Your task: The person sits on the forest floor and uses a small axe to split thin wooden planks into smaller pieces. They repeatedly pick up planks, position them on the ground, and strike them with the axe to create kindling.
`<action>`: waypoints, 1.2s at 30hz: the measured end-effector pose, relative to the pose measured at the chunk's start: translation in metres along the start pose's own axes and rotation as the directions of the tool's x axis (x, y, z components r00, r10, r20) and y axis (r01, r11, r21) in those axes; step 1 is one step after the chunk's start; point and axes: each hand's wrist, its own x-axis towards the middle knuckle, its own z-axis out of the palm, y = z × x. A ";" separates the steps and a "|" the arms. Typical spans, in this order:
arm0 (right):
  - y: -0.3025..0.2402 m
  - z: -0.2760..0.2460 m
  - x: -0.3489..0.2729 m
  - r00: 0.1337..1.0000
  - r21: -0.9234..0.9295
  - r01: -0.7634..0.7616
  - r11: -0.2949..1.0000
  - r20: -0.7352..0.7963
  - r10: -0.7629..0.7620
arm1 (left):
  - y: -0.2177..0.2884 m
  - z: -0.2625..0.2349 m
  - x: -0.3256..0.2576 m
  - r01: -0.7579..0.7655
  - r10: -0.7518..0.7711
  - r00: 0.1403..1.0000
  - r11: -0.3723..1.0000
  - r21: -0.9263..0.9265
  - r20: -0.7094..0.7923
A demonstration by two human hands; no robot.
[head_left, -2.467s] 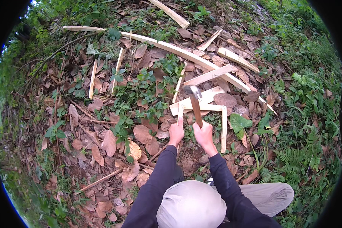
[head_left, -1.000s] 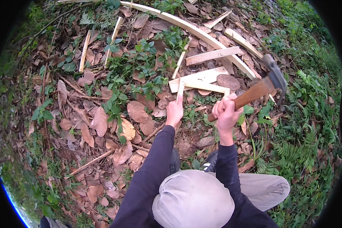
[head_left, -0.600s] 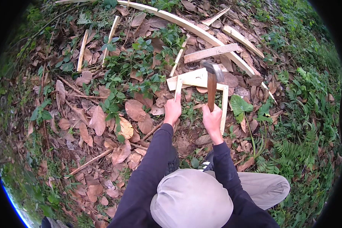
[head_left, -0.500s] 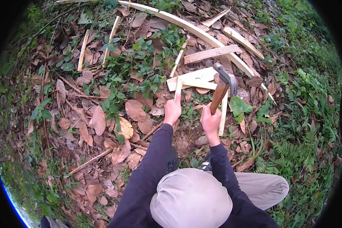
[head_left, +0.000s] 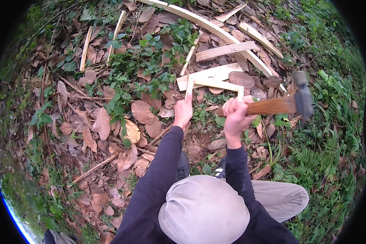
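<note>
My left hand (head_left: 183, 111) is closed around the near end of a narrow wooden strip (head_left: 189, 88), whose far end meets a pale wooden crosspiece (head_left: 217, 84). My right hand (head_left: 236, 117) grips a claw hammer (head_left: 274, 106) by its brown wooden handle. The metal head points out to the right, slightly blurred. Partly hidden behind that hand, a second strip (head_left: 240, 92) meets the crosspiece's right end. Just beyond lies a wide, tapered board (head_left: 215, 73), touching the crosspiece near its left end.
A long wooden plank (head_left: 215, 30) crosses the far ground, with a shorter piece (head_left: 225, 51) over it. Loose offcuts (head_left: 260, 39) lie at the far right, and two thin strips (head_left: 86, 49) at the far left. Dry leaves (head_left: 140, 112), low plants and ferns (head_left: 313, 162) surround the work.
The hammer has swung from upright to nearly level, its head moving right and nearer. My right hand has turned and shifted slightly right and farther out. My left hand keeps its hold on the strip.
</note>
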 end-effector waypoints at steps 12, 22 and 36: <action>0.076 -0.052 -0.018 0.945 -0.472 -0.281 0.836 0.018 0.328 | 0.003 -0.006 0.001 0.036 -0.036 0.999 0.999 -0.021 -0.016; 0.019 -0.015 0.013 0.951 -0.263 -0.265 0.928 0.086 0.297 | -0.004 -0.009 0.004 0.026 -0.026 1.000 0.999 -0.024 -0.009; 0.051 -0.014 -0.023 0.957 -0.634 -0.090 0.768 0.157 0.243 | -0.004 -0.007 0.003 0.010 -0.010 1.000 1.000 -0.026 -0.013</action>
